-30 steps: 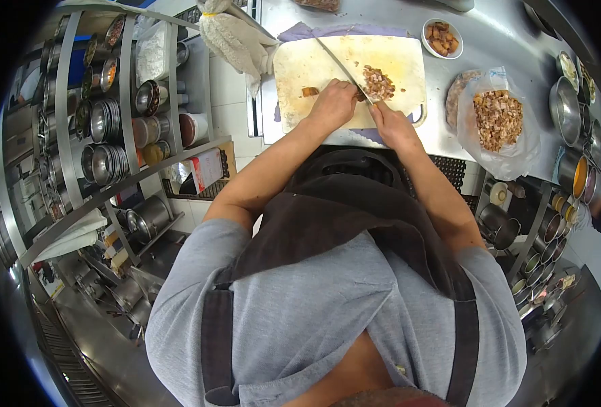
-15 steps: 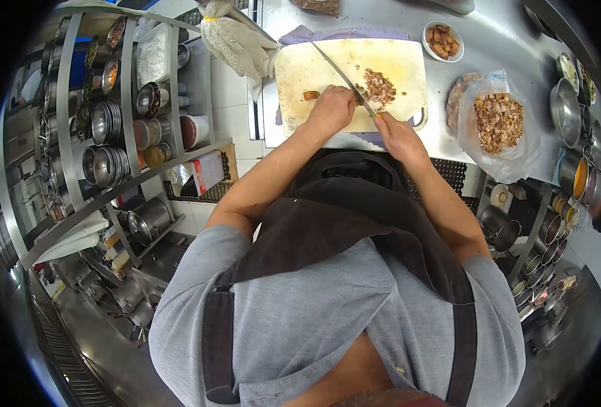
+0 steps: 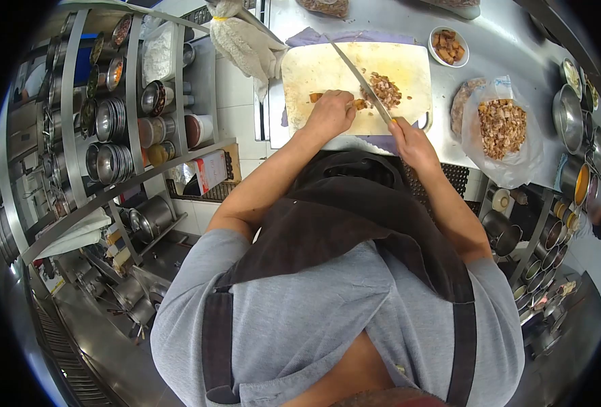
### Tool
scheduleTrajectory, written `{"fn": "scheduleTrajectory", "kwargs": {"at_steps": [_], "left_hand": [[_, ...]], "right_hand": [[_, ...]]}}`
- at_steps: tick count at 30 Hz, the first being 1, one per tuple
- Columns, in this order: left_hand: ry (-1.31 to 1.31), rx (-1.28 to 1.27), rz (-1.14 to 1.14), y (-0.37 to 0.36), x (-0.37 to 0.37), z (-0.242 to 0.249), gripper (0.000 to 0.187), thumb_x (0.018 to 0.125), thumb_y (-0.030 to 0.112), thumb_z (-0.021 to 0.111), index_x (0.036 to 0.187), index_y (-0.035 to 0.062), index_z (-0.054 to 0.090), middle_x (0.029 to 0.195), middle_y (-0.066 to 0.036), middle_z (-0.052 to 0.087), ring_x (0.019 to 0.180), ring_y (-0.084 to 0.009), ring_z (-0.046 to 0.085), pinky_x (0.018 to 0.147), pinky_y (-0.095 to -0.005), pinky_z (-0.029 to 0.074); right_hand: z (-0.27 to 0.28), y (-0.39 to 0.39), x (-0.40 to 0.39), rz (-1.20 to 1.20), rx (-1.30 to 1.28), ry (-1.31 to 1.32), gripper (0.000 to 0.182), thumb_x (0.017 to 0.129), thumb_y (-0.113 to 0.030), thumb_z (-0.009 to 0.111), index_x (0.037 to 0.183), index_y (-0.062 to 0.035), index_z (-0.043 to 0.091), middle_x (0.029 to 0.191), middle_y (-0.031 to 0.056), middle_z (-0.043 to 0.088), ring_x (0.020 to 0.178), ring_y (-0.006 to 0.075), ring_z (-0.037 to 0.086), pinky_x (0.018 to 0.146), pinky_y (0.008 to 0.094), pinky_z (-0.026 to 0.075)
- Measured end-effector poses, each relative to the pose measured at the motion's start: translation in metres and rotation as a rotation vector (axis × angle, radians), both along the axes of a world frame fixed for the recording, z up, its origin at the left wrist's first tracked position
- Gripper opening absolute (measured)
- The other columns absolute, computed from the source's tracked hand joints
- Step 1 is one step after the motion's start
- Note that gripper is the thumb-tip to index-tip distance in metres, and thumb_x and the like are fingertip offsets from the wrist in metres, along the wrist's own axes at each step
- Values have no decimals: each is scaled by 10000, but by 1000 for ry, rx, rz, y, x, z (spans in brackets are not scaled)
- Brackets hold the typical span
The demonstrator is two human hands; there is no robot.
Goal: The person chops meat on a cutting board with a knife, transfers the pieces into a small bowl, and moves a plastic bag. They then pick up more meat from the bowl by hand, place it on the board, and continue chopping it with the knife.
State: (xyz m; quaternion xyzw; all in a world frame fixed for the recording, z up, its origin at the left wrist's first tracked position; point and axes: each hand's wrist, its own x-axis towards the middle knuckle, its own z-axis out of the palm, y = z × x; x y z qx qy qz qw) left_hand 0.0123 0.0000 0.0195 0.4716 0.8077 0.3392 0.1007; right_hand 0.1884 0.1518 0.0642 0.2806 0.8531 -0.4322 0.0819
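On a worn white cutting board (image 3: pixel 303 71), my left hand (image 3: pixel 331 114) lies with curled fingers pressed on a piece of browned meat. Part of that meat (image 3: pixel 360 104) shows past my fingertips; the rest is hidden under the hand. My right hand (image 3: pixel 414 142) grips the handle of a long knife (image 3: pixel 360 76). Its blade slants up and left across the board, just right of the left fingers. Beyond the blade sits a heap of chopped meat (image 3: pixel 386 89). Another browned chunk (image 3: pixel 315 98) lies left of my left hand.
A white bowl of browned meat chunks (image 3: pixel 449 47) stands beyond the board's right corner. Diced meat (image 3: pixel 502 129) fills an open plastic bag at right. A purple cloth (image 3: pixel 307 36) shows under the board. A tied cloth (image 3: pixel 241 46) hangs at left, near shelves of metal bowls (image 3: pixel 112 119).
The knife has shifted right, away from my left fingers, and a bit of the held meat now shows between them. The whole view has also moved slightly.
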Motion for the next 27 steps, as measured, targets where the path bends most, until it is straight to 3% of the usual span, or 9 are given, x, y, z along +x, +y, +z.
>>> {"fn": "scheduleTrajectory", "kwargs": {"at_steps": [5,20,27], "left_hand": [[-59,-66,-39,9,1,-4,97,822,90,625,869,16,668,806,-180,658,809,-376,615,757,-460,495],[6,9,-94,12,6,-11,47,807,59,613,802,15,627,776,-179,634,814,-368,587,773,-453,476],[-44,-47,-12,5,8,2,80,798,37,633,877,31,648,843,-174,651,851,-381,597,784,-462,488]], "right_hand": [[8,-5,17,46,-81,-114,372,1020,-368,416,1120,-46,573,853,269,644,851,457,613,729,518,462],[-40,-19,-38,49,101,107,332,1012,-352,430,1031,-55,576,754,280,634,756,479,617,675,556,463],[-14,-13,-8,-8,-9,61,328,1009,-347,442,1105,-68,585,791,278,643,787,482,616,689,556,463]]}}
